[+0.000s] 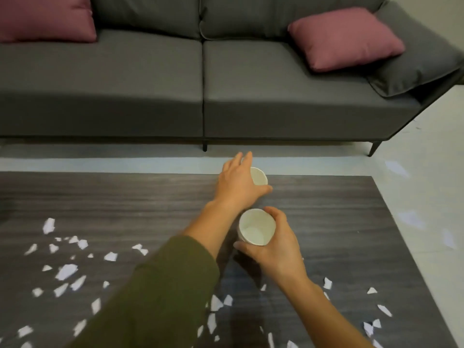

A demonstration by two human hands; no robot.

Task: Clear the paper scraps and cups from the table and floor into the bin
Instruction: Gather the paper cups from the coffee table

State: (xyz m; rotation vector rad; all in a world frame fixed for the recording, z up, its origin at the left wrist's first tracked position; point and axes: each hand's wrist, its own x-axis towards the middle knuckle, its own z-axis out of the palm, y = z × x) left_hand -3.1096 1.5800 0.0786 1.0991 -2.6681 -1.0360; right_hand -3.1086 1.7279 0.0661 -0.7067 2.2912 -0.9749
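Two white paper cups stand on the dark wood-grain table (339, 209). My left hand (237, 183), on a green-sleeved arm, reaches to the far cup (259, 176) at the table's far edge. The thumb lies on its near side and the fingers on its far left side. My right hand (275, 249) grips the near cup (256, 228), which is upright and empty. Several torn white paper scraps (65, 270) lie across the table's left and near parts, with more scraps (372, 290) at the right. Pale paper pieces (411, 217) lie on the floor to the right. No bin is in view.
A grey sofa (200, 96) with two mauve cushions (345, 37) stands just beyond the table, with a narrow strip of pale floor (125, 163) between them. More pale floor runs along the table's right side.
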